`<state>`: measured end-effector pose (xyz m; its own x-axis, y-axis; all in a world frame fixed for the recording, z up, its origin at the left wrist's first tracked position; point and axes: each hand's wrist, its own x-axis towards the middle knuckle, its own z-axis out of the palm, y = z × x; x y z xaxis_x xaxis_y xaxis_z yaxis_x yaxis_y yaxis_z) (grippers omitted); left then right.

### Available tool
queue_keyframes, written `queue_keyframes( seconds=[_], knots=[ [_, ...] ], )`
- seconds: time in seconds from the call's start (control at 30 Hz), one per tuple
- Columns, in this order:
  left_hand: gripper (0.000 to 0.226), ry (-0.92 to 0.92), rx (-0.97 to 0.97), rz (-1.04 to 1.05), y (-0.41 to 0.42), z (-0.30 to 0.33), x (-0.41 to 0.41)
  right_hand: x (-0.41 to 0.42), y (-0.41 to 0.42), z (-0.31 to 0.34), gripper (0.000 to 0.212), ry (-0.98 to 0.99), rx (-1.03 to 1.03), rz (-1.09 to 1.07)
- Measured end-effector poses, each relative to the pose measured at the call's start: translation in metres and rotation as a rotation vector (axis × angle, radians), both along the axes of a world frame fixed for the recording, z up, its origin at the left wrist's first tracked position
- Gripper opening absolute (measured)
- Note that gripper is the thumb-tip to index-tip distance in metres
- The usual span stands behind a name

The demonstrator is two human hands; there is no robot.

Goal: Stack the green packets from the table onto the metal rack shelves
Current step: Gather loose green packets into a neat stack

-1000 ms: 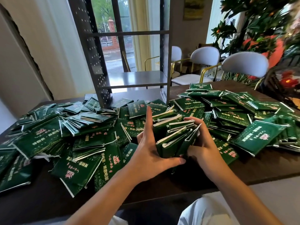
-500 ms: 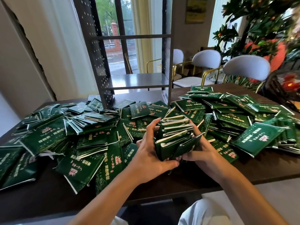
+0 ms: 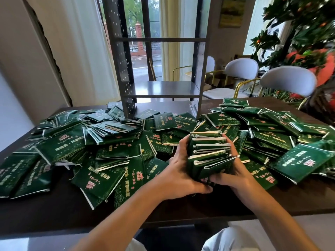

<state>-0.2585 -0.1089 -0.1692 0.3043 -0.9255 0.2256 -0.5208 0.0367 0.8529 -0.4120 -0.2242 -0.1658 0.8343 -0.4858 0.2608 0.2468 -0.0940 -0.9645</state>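
Observation:
A bundle of green packets (image 3: 208,154) stands on edge between my two hands, just above the table's near middle. My left hand (image 3: 178,171) grips its left side, thumb curled under the front. My right hand (image 3: 233,171) grips its right side, fingers wrapped behind. Several loose green packets (image 3: 101,156) lie heaped across the dark table (image 3: 54,211) on both sides. The grey metal rack (image 3: 159,87) stands at the table's far middle, beyond the bundle; its lower shelf and the upper one show no packets.
White chairs (image 3: 288,80) with gold frames stand behind the table at the right. A potted tree (image 3: 299,33) with orange fruit fills the far right. A window and curtains are behind the rack. A bare strip of table runs along the near edge.
My left hand has closed from a flat, raised pose onto the bundle. Both hands have squeezed the packets into a tighter upright stack and lifted it slightly.

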Motion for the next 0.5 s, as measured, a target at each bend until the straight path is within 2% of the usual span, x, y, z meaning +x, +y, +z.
queue_keyframes(
  seconds=[0.2, 0.27, 0.4, 0.5],
  knots=[
    [0.133, 0.014, 0.063, -0.062, 0.007, 0.008, 0.015, -0.007, -0.012, 0.004, 0.124, 0.12, -0.117, 0.059],
    [0.125, -0.029, 0.08, -0.045, 0.009, 0.005, 0.015, -0.007, -0.011, 0.005, 0.122, 0.132, -0.138, 0.042],
    [0.096, -0.043, 0.094, 0.047, 0.007, 0.0, 0.008, -0.001, -0.003, 0.005, 0.113, 0.095, -0.162, -0.026],
    [0.08, -0.206, 0.099, 0.063, 0.008, 0.013, 0.008, 0.0, -0.004, 0.003, 0.097, 0.07, -0.155, -0.073]
  ],
)
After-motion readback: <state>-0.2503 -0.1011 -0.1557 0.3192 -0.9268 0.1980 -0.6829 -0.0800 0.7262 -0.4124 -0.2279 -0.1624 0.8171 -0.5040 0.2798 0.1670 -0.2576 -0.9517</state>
